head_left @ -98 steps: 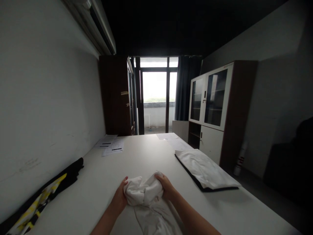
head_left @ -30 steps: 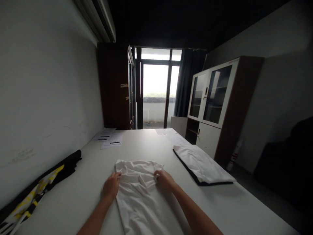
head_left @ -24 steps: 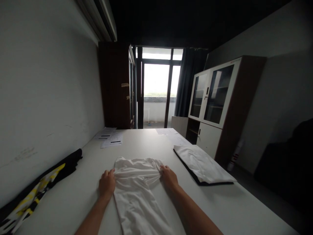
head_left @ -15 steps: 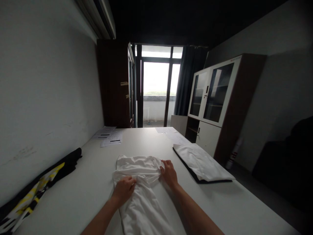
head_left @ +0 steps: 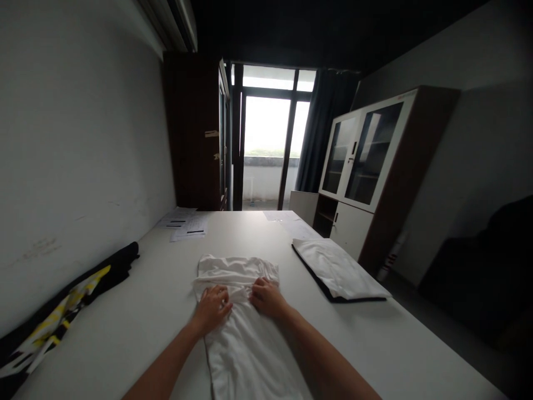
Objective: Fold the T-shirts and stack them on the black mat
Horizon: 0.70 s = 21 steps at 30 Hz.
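A white garment [head_left: 254, 344] lies lengthwise on the table in front of me, its far part folded over and wrinkled. My left hand [head_left: 214, 307] rests at its left side, fingers bent and gripping the cloth near the fold. Opposite it, my right hand [head_left: 266, 296] pinches the same fold with curled fingers. A short stretch of bunched cloth runs between the two hands. The garment's near end passes out of the bottom of the view.
On the white table [head_left: 154, 311], a folded white cloth [head_left: 337, 269] on a black one lies at right. Black, yellow and white fabric [head_left: 75, 297] lies along the left wall. Papers [head_left: 189, 226] sit at the far left; a glass-door cabinet [head_left: 360, 161] stands beyond the right edge.
My right hand has moved left, from the garment's right edge to the fold nearer my left hand. My left hand stays at the left side. The view has tilted slightly down.
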Each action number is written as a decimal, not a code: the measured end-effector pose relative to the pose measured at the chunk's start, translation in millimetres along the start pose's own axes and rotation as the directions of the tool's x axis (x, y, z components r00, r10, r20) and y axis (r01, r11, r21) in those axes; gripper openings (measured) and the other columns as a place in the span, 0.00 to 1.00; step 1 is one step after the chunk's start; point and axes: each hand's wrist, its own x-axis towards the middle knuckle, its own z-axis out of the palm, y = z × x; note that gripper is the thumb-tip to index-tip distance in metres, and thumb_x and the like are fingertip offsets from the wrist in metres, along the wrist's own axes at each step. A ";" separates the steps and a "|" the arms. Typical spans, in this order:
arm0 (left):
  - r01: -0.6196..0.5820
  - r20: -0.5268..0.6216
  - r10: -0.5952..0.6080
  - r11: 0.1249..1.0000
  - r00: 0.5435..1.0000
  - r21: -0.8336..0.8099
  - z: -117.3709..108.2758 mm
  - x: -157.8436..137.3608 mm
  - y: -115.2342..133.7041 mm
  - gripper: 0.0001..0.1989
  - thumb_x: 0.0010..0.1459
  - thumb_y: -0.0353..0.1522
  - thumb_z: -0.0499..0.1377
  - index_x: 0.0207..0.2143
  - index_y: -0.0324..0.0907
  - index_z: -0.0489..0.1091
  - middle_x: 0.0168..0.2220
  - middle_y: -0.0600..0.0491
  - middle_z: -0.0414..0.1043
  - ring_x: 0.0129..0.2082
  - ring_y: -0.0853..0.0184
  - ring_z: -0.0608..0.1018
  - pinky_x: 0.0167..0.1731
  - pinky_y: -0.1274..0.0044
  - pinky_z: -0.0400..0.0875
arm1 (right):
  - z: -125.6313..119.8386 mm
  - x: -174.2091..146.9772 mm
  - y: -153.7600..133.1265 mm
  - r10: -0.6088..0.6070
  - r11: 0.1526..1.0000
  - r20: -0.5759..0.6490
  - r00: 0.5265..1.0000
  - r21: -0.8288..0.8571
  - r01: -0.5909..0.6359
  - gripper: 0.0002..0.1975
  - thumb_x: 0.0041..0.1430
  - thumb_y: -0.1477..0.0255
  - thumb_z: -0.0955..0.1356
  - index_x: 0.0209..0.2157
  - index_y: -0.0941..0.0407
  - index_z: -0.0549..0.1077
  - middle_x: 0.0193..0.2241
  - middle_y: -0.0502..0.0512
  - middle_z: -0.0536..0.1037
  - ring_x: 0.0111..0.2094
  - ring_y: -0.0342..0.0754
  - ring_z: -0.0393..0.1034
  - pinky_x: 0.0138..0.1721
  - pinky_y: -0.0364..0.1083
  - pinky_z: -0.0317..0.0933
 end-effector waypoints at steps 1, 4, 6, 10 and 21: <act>0.008 -0.001 -0.008 1.000 1.000 0.003 -2.0 0.8 1.3 0.09 0.65 0.38 0.57 0.37 0.45 0.76 0.52 0.49 0.74 0.54 0.57 0.72 0.59 0.63 0.61 | -0.3 -0.6 -0.1 0.000 1.000 0.010 1.000 -0.003 0.000 0.08 0.60 0.63 0.72 0.32 0.53 0.78 0.40 0.54 0.78 0.45 0.52 0.70 0.52 0.51 0.62; 0.022 0.003 -0.022 0.999 1.000 0.050 -7.4 2.0 4.5 0.14 0.67 0.37 0.55 0.32 0.45 0.77 0.46 0.49 0.75 0.50 0.58 0.72 0.56 0.64 0.61 | 2.2 -1.7 -4.0 0.027 1.000 0.029 0.999 0.006 -0.027 0.13 0.58 0.59 0.74 0.40 0.51 0.78 0.48 0.55 0.77 0.51 0.55 0.69 0.56 0.54 0.60; 0.026 -0.005 -0.025 0.994 1.000 0.110 -9.5 1.6 7.2 0.15 0.67 0.37 0.55 0.31 0.44 0.78 0.42 0.48 0.76 0.48 0.58 0.73 0.56 0.63 0.60 | 6.8 -1.3 -7.9 0.061 0.998 0.036 0.998 0.002 -0.061 0.19 0.59 0.56 0.73 0.49 0.49 0.77 0.55 0.56 0.75 0.58 0.58 0.65 0.60 0.58 0.55; -0.033 0.047 0.025 0.982 0.999 0.185 -11.7 -1.9 21.1 0.17 0.69 0.37 0.53 0.30 0.43 0.77 0.34 0.48 0.76 0.43 0.57 0.74 0.54 0.63 0.62 | 14.1 0.8 -10.4 0.149 0.989 0.059 0.987 -0.019 -0.148 0.15 0.66 0.56 0.68 0.51 0.46 0.76 0.59 0.54 0.73 0.65 0.60 0.57 0.64 0.64 0.45; -0.483 0.245 0.461 0.875 0.853 0.031 -11.7 -28.6 99.7 0.16 0.61 0.42 0.64 0.49 0.48 0.71 0.49 0.49 0.72 0.49 0.57 0.72 0.52 0.67 0.65 | 7.1 2.7 1.0 0.246 0.969 0.017 0.969 -0.039 -0.246 0.08 0.65 0.63 0.69 0.35 0.53 0.72 0.51 0.56 0.77 0.60 0.55 0.62 0.63 0.58 0.46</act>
